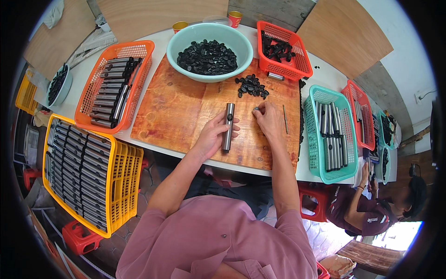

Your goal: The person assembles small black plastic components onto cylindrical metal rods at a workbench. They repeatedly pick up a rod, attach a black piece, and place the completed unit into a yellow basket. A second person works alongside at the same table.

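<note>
My left hand (214, 135) is closed around a shiny metal tube (229, 122) that stands nearly straight up in the picture. A dark round hole shows in the tube's side, and its lower end is black. To its right, the fingertips of my right hand (269, 122) are pinched on a small dark piece (256, 109), just above the wooden board (186, 104); its exact shape is too small to tell. Beyond that hand lies a loose pile of small black oval pieces (251, 86). A thin metal rod (285, 119) rests on the board beside my right hand.
A pale green bowl (210, 76) of black pieces stands at the back. Metal tubes fill an orange basket (144, 69), a yellow crate (125, 172) and a green basket (316, 153). A red basket (302, 69) holds black parts. Another person (367, 211) works at the right.
</note>
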`<state>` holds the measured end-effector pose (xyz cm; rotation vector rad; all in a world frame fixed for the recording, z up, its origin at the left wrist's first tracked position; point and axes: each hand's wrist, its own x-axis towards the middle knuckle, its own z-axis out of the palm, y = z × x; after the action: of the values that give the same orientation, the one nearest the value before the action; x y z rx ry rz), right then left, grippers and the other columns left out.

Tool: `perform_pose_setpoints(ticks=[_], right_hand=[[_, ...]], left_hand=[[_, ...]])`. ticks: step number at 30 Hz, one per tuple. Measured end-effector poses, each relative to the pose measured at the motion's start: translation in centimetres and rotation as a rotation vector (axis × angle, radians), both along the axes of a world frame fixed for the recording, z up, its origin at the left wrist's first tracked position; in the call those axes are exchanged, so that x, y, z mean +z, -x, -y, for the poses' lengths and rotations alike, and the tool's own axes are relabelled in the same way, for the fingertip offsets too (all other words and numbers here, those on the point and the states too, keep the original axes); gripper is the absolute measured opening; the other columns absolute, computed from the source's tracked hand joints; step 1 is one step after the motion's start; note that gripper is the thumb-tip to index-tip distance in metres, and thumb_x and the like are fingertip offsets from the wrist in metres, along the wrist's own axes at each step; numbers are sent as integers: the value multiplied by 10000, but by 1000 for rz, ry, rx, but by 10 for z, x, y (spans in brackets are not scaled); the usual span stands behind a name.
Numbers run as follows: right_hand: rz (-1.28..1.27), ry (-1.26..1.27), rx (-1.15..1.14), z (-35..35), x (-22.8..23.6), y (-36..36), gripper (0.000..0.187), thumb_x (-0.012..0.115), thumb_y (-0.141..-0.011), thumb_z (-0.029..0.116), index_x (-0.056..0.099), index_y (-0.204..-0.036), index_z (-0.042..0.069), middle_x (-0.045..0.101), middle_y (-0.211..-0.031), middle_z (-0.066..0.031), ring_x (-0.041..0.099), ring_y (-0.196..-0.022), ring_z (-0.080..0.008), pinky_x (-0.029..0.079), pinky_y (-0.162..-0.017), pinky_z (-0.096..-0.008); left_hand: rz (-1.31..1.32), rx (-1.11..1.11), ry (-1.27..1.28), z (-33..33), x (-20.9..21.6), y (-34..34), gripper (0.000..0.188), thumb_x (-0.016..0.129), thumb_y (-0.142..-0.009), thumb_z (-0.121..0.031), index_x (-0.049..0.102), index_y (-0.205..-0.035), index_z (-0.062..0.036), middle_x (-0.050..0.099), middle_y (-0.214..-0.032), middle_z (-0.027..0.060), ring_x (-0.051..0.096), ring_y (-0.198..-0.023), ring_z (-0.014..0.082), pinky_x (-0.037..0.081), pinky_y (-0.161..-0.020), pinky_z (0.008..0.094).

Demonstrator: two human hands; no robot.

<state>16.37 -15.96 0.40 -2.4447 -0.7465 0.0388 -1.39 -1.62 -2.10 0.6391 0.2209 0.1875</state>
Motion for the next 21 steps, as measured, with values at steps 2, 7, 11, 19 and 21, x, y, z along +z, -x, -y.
perform_pose_setpoints(ticks=[2,7,11,19,21], right_hand=[[17,-26,4,-1,-4,0,278,807,-818,203,698,-979,5,695,-961,-181,692,-907,-350,534,-795,-458],[-11,-57,55,1,-5,-1,226,785,-833,168,714,-984,16,697,-976,-165,691,-909,-347,527,-790,-457],[-22,-108,138,-1,3,7,208,772,-843,137,721,-1004,15,676,-931,-142,678,-845,-310,525,-750,-429],[67,-308,425,-7,42,67,236,777,-841,68,726,-1069,31,659,-877,-94,661,-722,-232,534,-644,-336],[206,-317,479,-9,37,68,238,782,-839,70,726,-1067,35,666,-882,-99,669,-723,-251,544,-655,-353]], left_hand=[[13,-3,2,0,-2,0,553,545,-994,-9,357,-1513,31,604,-1273,184,647,-1054,246,568,-898,385],[12,-3,12,0,-1,0,499,506,-1032,-47,375,-1509,21,608,-1259,169,655,-1043,238,570,-887,366],[8,2,24,0,-4,-1,452,490,-1065,-103,394,-1489,21,616,-1258,173,656,-1041,240,569,-890,384],[27,4,16,2,-2,-1,458,472,-1081,-108,380,-1516,5,597,-1304,133,649,-1127,233,569,-938,401],[34,5,25,3,-1,-1,468,475,-1079,-95,373,-1524,7,584,-1332,127,635,-1164,224,552,-982,394]])
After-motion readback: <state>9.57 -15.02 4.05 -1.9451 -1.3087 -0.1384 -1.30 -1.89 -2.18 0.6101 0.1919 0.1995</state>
